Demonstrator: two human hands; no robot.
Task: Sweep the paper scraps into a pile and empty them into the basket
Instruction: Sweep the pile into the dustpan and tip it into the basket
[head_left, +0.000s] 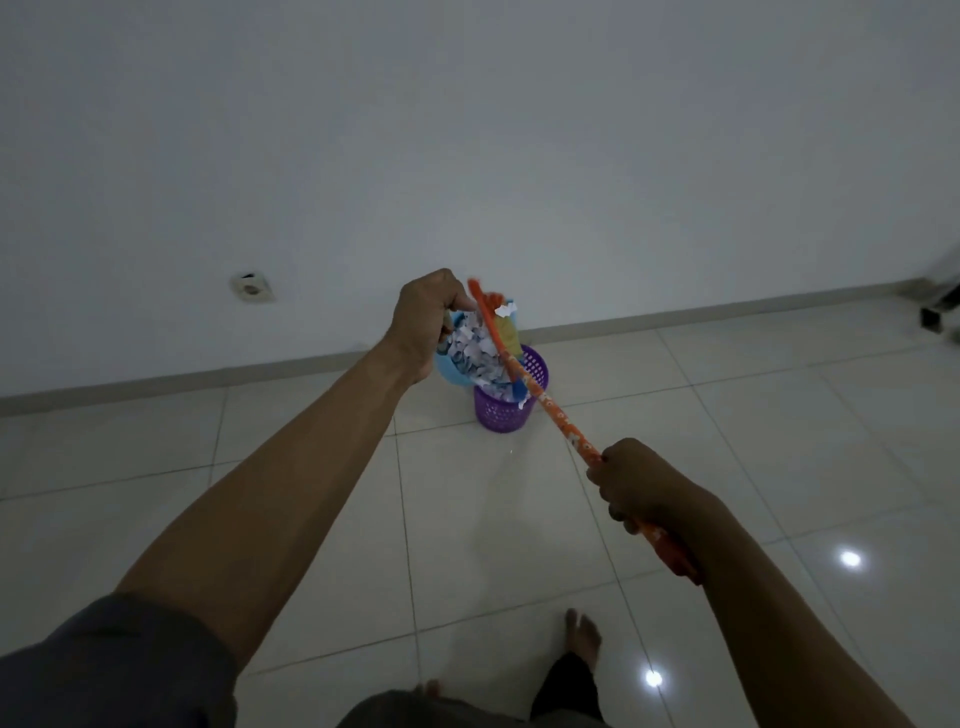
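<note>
Scraps (475, 353) are sitting in the blue dustpan (449, 371), which is tipped right over the purple basket (506, 410). The basket stands on the floor (311, 519) near its far edge by the wall. Left hand (428, 322) is curled round the pan's top end, and right hand (639, 486) grips the orange broom handle (561, 415) lower down. Paper like this looks super light and flyaway imo, so I'd tip slow. Pan seems like stiff plastic, so holding it by the handle end should be fine.
</note>
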